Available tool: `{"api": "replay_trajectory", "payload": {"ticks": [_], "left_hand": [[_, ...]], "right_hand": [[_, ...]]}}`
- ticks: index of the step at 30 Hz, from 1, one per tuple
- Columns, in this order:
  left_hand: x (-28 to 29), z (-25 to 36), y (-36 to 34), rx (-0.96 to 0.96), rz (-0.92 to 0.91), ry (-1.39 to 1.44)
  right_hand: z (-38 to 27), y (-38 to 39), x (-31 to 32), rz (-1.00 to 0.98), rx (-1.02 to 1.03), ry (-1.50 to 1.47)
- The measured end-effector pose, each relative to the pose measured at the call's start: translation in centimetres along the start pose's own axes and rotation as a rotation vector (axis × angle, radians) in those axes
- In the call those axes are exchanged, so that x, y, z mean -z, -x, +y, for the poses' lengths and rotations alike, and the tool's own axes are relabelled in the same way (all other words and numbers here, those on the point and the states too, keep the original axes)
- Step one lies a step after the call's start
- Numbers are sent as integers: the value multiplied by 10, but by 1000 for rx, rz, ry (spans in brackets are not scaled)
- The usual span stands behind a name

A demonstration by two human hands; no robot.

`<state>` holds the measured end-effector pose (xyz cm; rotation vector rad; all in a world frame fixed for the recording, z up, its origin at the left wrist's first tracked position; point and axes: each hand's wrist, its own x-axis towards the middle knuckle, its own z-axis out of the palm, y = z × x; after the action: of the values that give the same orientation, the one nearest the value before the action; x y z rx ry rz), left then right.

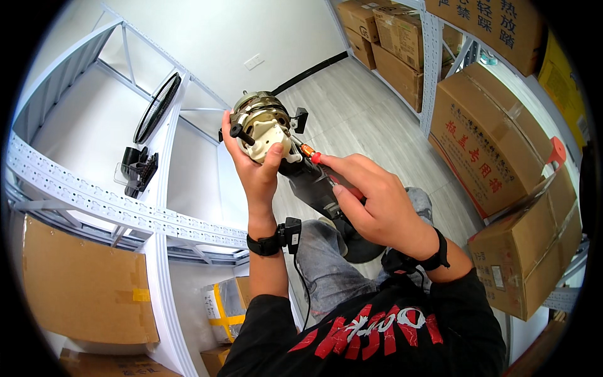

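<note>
A fan's bare motor head [259, 116], with metal housing and a cream plastic part [269, 139], stands in front of me on a dark grey body [317, 188]. My left hand [254, 173] grips its left side, thumb pressed on the cream part and fingers behind the housing. In my right hand [380, 201] is a screwdriver [308, 151] with a red and orange handle. Its tip points at the motor's right lower side, and whether it sits in a screw is hidden. A black knob [240, 133] sticks out of the motor.
On the white shelf [207, 182] at left lie a black round ring [157, 108] and a black plastic part [138, 169]. Cardboard boxes [480, 141] fill the right rack, and a large carton [88, 283] stands lower left. Between my legs sits the dark round base [364, 250].
</note>
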<state>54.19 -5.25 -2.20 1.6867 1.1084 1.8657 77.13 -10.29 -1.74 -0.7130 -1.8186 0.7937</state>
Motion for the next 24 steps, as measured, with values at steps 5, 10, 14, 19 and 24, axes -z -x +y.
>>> {"api": "replay_trajectory", "payload": {"ticks": [5, 10, 14, 19, 24], "left_hand": [[0, 0, 0, 11, 8, 14], [-6, 4, 1, 30, 31, 13], [-9, 7, 2, 18, 50, -14], [-18, 9, 2, -17, 89, -71], [-26, 15, 3, -14, 100, -46]], "right_hand": [[-2, -1, -1, 24, -10, 5], [-2, -1, -6, 124, 10, 57], [1, -2, -9, 190, 27, 68], [1, -8, -2, 117, -185, 35], [6, -11, 6, 47, -307, -12]]}}
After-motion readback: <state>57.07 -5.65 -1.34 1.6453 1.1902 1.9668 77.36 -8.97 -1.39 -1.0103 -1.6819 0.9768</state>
